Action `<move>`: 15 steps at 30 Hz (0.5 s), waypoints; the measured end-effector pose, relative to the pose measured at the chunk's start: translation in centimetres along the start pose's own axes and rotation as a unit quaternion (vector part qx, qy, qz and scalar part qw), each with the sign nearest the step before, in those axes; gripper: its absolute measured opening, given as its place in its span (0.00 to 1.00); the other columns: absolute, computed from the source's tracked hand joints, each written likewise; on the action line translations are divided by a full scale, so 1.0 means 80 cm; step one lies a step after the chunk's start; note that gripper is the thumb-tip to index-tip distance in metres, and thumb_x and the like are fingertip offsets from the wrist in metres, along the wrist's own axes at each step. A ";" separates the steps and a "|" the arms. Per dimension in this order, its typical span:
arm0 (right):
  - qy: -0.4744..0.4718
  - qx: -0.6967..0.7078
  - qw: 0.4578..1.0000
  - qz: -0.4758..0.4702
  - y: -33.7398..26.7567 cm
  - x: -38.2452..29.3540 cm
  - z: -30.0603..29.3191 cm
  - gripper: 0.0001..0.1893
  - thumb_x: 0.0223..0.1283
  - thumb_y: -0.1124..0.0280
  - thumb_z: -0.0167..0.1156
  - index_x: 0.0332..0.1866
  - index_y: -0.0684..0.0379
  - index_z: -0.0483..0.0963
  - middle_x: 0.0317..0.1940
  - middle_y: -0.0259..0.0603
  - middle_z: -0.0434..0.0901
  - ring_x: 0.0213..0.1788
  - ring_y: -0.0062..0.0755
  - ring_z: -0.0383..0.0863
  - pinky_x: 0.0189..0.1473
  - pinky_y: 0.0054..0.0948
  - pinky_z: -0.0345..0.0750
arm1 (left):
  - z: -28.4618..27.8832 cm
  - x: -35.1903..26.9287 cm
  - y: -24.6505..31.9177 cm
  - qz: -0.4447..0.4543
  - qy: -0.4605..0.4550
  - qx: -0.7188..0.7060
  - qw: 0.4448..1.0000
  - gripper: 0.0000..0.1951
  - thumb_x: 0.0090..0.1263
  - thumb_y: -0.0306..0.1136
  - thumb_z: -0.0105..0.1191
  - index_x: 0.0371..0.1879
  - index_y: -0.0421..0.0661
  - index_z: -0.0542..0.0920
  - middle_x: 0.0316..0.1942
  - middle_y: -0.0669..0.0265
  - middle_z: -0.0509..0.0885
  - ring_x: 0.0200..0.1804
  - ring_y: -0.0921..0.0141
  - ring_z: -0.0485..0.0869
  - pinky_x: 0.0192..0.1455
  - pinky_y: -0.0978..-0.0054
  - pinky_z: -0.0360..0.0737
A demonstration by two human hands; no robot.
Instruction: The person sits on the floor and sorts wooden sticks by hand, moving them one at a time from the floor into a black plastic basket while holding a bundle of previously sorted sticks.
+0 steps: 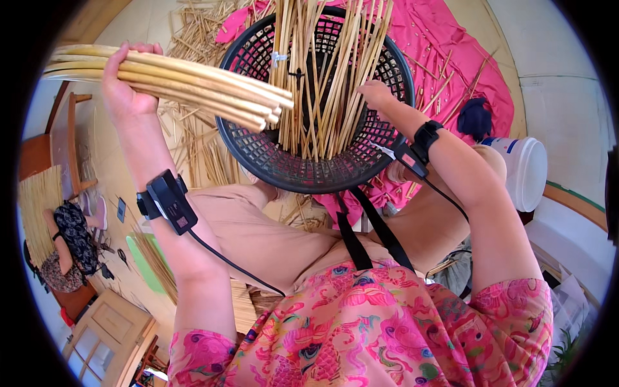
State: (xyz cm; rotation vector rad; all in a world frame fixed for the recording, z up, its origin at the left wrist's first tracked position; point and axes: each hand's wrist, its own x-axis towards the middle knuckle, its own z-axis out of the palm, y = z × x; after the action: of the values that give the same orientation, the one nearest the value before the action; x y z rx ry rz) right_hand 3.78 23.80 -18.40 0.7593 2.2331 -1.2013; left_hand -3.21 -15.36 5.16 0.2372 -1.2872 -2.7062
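Note:
My left hand [130,82], raised at the upper left, is closed around a bundle of pale, straw-coloured stalks [203,82]. The cut ends of that bundle point right, over the rim of a black plastic mesh basket [309,186]. Many thinner stalks [333,116] lie lengthwise in the basket; a white tie [278,58] and a dark tie [296,74] are around some at the left. At the right side of these, my right hand [377,94] has its fingers bent at the outermost stalks; whether it grips one is hidden.
Pink cloth [464,63] with stalk scraps spreads under and right of the basket. A white bucket [524,169] and a dark blue cloth [475,117] are at the right. Loose stalks [203,29] litter the floor. Far left, another person [65,261] is beside a stalk mat [41,208].

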 end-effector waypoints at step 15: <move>-0.125 -0.470 0.856 -0.178 -0.039 -0.017 0.179 0.14 0.62 0.69 0.49 0.50 0.65 0.68 0.41 0.50 0.80 0.42 0.46 0.81 0.38 0.38 0.79 | -0.033 0.014 0.033 0.027 0.098 -0.060 0.993 0.07 0.56 0.20 0.51 0.31 0.34 0.70 0.26 0.55 0.73 0.34 0.59 0.76 0.55 0.55 0.75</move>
State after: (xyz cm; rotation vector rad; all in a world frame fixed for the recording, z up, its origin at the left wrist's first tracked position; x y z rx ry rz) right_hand 4.87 9.77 -22.79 -0.1985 2.3812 -0.1820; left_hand -3.62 -19.25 5.45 0.4366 -1.0579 -2.6256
